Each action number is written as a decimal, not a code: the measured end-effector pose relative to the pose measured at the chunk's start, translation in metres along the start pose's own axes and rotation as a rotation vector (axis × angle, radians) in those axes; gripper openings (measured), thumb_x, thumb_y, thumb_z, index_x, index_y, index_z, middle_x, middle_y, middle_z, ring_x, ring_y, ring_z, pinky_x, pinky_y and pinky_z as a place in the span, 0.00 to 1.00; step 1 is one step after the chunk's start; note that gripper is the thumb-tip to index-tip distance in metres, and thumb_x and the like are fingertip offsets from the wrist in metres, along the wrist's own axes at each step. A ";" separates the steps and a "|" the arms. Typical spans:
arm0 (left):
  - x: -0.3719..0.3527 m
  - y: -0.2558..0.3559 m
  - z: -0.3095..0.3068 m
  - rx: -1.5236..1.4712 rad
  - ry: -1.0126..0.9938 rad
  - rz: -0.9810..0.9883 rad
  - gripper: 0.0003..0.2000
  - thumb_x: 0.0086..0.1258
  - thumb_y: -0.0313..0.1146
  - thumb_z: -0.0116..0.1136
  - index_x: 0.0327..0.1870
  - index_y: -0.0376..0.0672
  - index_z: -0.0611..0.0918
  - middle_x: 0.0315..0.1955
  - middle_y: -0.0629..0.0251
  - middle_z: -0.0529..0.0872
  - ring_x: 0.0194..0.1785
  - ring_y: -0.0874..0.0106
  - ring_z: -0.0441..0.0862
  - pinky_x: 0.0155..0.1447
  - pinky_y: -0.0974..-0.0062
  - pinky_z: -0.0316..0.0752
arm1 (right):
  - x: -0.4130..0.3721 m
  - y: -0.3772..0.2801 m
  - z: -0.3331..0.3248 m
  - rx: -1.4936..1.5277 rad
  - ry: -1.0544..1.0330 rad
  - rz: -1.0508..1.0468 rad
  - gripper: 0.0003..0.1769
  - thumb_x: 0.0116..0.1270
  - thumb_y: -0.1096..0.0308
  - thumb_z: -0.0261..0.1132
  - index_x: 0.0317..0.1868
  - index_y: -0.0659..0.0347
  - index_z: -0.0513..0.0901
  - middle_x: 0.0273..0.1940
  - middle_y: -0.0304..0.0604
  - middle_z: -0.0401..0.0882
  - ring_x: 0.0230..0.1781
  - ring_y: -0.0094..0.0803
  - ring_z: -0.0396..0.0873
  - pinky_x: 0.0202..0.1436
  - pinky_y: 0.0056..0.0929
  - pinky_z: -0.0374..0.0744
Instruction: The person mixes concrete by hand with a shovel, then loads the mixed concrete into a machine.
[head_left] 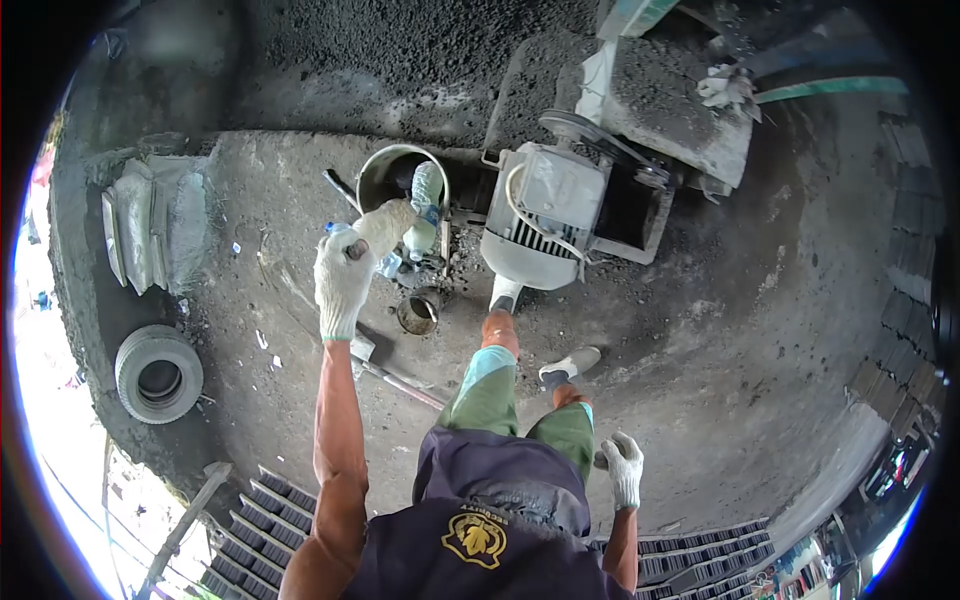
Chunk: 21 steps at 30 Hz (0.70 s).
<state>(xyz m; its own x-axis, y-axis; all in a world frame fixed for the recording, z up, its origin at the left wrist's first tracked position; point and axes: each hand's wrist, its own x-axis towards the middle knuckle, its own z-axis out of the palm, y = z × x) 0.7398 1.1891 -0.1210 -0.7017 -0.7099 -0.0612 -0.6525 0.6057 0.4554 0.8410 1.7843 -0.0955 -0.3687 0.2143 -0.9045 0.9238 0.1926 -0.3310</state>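
Observation:
My left hand [343, 275], in a white work glove, is raised in front of me and shut on a small clear plastic bottle [388, 264] with a blue cap. It is held just above a metal bucket [378, 170] on the ground. A second plastic bottle [427, 190] stands inside the bucket. My right hand [626, 468], also gloved, hangs at my side beside my thigh and holds nothing, its fingers loosely apart.
A grey electric motor [545, 215] with a belt pulley sits right of the bucket, my foot against it. A small tin can [418, 312] and a metal rod [405, 382] lie on the dirty concrete. A tyre [158, 372] lies left; stacked blocks [265, 510] lie behind me.

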 end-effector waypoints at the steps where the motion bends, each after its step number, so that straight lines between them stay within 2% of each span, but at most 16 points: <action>1: -0.016 0.013 -0.007 0.019 -0.022 0.037 0.15 0.61 0.29 0.69 0.49 0.38 0.87 0.45 0.55 0.88 0.48 0.62 0.86 0.55 0.67 0.79 | -0.001 -0.001 -0.004 -0.002 -0.010 -0.012 0.21 0.72 0.74 0.69 0.62 0.72 0.78 0.42 0.49 0.87 0.33 0.34 0.89 0.36 0.33 0.90; 5: -0.084 0.066 -0.018 -0.062 -0.103 0.091 0.13 0.62 0.29 0.69 0.48 0.37 0.86 0.41 0.55 0.86 0.45 0.61 0.86 0.53 0.66 0.79 | 0.018 0.026 -0.042 -0.002 -0.037 -0.117 0.19 0.71 0.73 0.70 0.60 0.69 0.81 0.43 0.47 0.87 0.32 0.33 0.89 0.35 0.34 0.90; 8: -0.138 0.093 0.000 -0.320 -0.278 -0.038 0.12 0.60 0.29 0.68 0.44 0.39 0.86 0.38 0.51 0.85 0.45 0.53 0.85 0.52 0.59 0.80 | 0.030 0.057 -0.079 0.057 -0.059 -0.156 0.18 0.71 0.73 0.70 0.59 0.69 0.82 0.42 0.46 0.87 0.32 0.33 0.88 0.35 0.34 0.90; 9: -0.155 0.108 0.005 -0.135 -0.212 0.149 0.13 0.62 0.28 0.67 0.48 0.38 0.86 0.42 0.52 0.86 0.47 0.57 0.86 0.54 0.63 0.80 | 0.032 0.069 -0.090 0.059 -0.043 -0.188 0.18 0.72 0.73 0.70 0.59 0.69 0.82 0.42 0.45 0.87 0.32 0.33 0.88 0.36 0.34 0.90; 10: -0.173 0.125 0.009 -0.069 -0.201 0.139 0.15 0.61 0.28 0.66 0.50 0.39 0.85 0.43 0.51 0.86 0.49 0.55 0.86 0.56 0.60 0.79 | 0.031 0.079 -0.101 0.064 -0.035 -0.166 0.18 0.72 0.73 0.70 0.60 0.69 0.81 0.41 0.46 0.86 0.31 0.33 0.88 0.36 0.34 0.90; 12: -0.201 0.118 0.033 -0.079 -0.156 0.227 0.13 0.60 0.29 0.68 0.47 0.42 0.84 0.43 0.52 0.84 0.44 0.51 0.85 0.52 0.56 0.81 | 0.024 0.100 -0.124 0.088 0.005 -0.115 0.19 0.72 0.72 0.70 0.60 0.69 0.81 0.41 0.46 0.86 0.31 0.34 0.88 0.36 0.35 0.90; 16: -0.244 0.101 0.055 -0.173 -0.208 0.331 0.14 0.60 0.29 0.68 0.47 0.42 0.84 0.44 0.54 0.85 0.46 0.55 0.85 0.53 0.59 0.81 | 0.011 0.154 -0.164 0.149 0.080 -0.003 0.20 0.71 0.74 0.68 0.61 0.71 0.79 0.40 0.47 0.86 0.30 0.35 0.88 0.33 0.37 0.91; 18: -0.262 0.106 0.058 -0.195 -0.318 0.197 0.14 0.57 0.28 0.70 0.45 0.40 0.86 0.41 0.57 0.87 0.47 0.60 0.85 0.54 0.64 0.80 | 0.010 0.186 -0.174 0.154 0.125 0.069 0.20 0.71 0.74 0.68 0.61 0.72 0.79 0.40 0.49 0.86 0.29 0.35 0.88 0.32 0.38 0.90; 19: -0.268 0.111 0.061 -0.237 -0.310 0.213 0.13 0.57 0.29 0.70 0.43 0.40 0.86 0.40 0.58 0.87 0.46 0.61 0.86 0.53 0.64 0.80 | 0.006 0.196 -0.172 0.189 0.171 0.087 0.19 0.71 0.75 0.67 0.60 0.71 0.79 0.39 0.49 0.85 0.28 0.35 0.87 0.29 0.38 0.90; 21: -0.283 0.117 0.066 -0.214 -0.400 0.224 0.15 0.57 0.30 0.70 0.47 0.40 0.85 0.41 0.58 0.86 0.46 0.59 0.85 0.54 0.63 0.80 | 0.005 0.214 -0.165 0.166 0.188 0.052 0.22 0.71 0.74 0.68 0.63 0.73 0.77 0.40 0.51 0.85 0.27 0.33 0.85 0.28 0.34 0.88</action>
<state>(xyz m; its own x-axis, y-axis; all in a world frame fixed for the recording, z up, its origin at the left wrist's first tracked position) 0.8429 1.4843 -0.1086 -0.8999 -0.3522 -0.2573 -0.4292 0.6104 0.6657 1.0199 1.9845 -0.1262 -0.3185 0.3974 -0.8606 0.9406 0.0203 -0.3388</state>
